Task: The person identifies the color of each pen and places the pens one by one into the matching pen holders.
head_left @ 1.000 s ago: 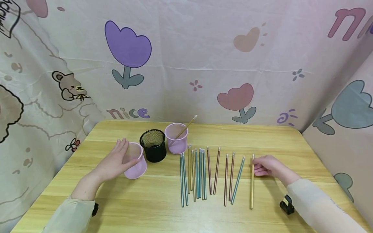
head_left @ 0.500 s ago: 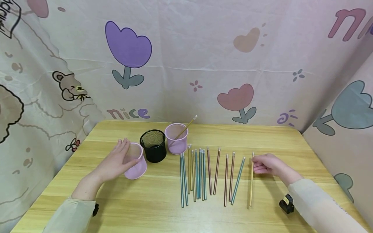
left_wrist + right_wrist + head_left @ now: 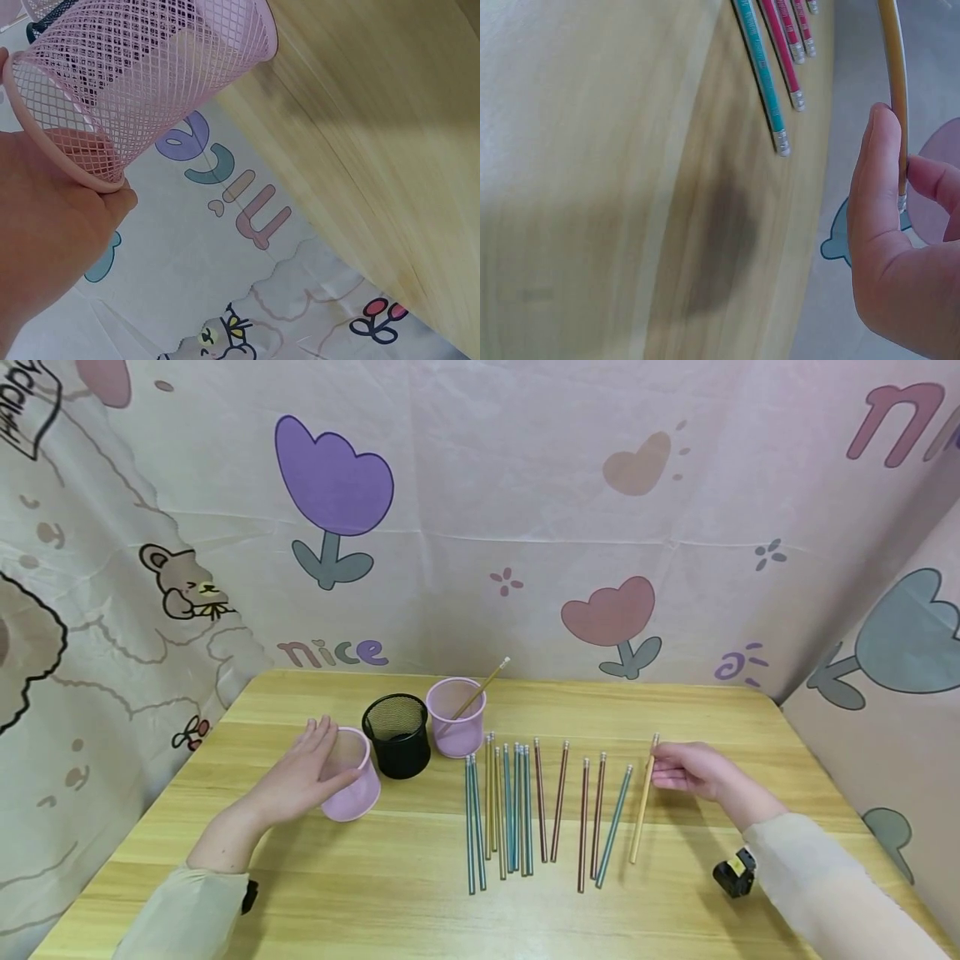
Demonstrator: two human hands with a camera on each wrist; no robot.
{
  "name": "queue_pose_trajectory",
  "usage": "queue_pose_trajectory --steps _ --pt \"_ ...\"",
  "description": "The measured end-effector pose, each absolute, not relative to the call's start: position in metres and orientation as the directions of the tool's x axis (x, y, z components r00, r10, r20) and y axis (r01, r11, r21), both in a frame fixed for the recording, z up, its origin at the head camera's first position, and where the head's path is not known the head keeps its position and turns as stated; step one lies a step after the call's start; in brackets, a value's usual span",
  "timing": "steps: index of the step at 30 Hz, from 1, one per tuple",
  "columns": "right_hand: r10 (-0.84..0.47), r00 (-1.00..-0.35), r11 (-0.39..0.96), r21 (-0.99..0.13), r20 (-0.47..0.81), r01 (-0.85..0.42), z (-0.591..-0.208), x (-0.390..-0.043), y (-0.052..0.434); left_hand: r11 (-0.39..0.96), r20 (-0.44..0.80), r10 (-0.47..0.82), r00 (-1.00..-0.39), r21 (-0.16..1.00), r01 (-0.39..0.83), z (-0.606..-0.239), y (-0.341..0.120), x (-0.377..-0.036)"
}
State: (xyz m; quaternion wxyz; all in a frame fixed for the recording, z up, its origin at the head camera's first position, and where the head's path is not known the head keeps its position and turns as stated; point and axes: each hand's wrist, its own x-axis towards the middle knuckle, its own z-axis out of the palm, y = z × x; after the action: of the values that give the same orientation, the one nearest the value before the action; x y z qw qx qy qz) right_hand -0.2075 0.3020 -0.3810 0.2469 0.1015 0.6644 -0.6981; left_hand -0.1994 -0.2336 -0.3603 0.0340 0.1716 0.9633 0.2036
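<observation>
Cartoon-printed cloth [image 3: 480,518] walls our light wooden table [image 3: 420,910]. Our left hand [image 3: 288,781] curls around the pink mesh cup [image 3: 351,774] beside a black mesh cup [image 3: 396,735]; our right hand [image 3: 693,771] pinches the gold pencil [image 3: 642,800], tilted, beside rows of teal, red and gold pencils [image 3: 525,806].

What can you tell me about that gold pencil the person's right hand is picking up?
The gold pencil is long, thin and shiny, with a pale eraser in a metal band at its far end. The right hand pinches it near that end, lifting it at a tilt; its lower tip sits by the teal pencil on the wooden table.
</observation>
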Motion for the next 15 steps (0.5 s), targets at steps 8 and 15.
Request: queue_pose_trajectory --steps 8,15 --pt "-0.221 -0.877 -0.123 -0.880 -0.426 0.459 -0.374 -0.211 0.303 0.860 0.002 0.342 -0.940 0.402 0.314 -0.360 -0.233 -0.199" --pt "-0.228 -0.893 -0.205 -0.878 -0.388 0.433 -0.367 -0.217 0.301 0.861 0.007 0.343 -0.939 0.397 0.317 -0.362 -0.233 -0.199"
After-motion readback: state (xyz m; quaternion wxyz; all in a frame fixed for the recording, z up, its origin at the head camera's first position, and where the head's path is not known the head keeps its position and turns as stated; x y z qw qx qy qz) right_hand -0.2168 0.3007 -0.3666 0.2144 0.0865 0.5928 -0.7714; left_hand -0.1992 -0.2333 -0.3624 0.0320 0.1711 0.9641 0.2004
